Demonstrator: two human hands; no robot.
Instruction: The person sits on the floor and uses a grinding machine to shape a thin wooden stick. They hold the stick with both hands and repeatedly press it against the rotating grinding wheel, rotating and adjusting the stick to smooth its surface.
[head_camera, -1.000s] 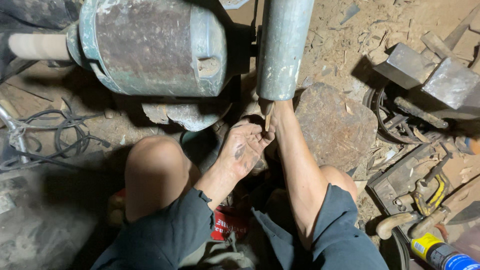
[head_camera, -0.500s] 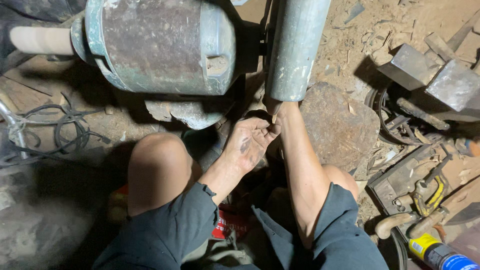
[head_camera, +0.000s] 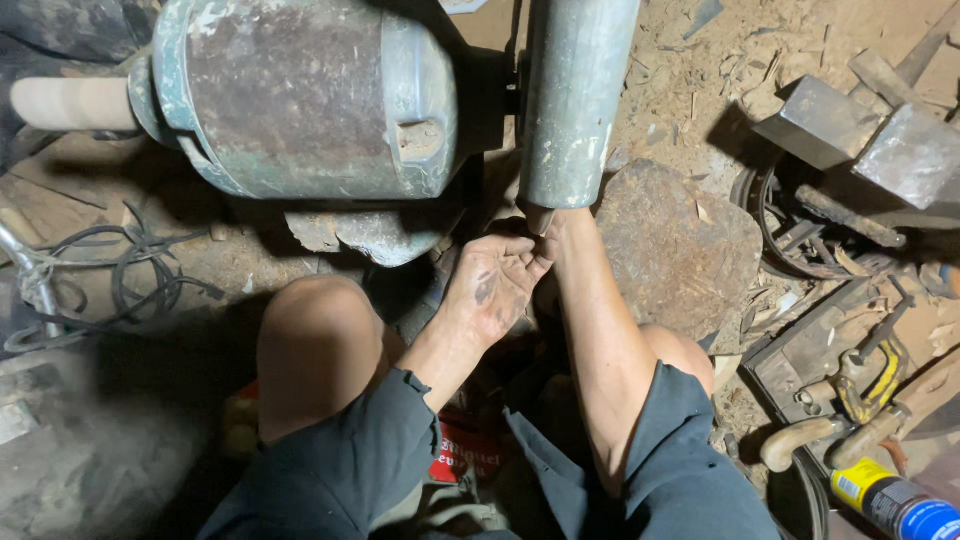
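This is a rough metalworking workshop with a bare dirt floor (head_camera: 690, 70) littered with chips and scraps. A heavy, rusted green motor housing (head_camera: 300, 95) and a grey metal cylinder (head_camera: 575, 100) sit on a worn machine, with tangled wire (head_camera: 130, 280) lying in the dust to one side. Heavy steel blocks (head_camera: 870, 135), a flat stone slab (head_camera: 675, 250), wooden-handled tools (head_camera: 800, 440) in an open tray (head_camera: 790, 360) and a spray can (head_camera: 895, 500) crowd the ground
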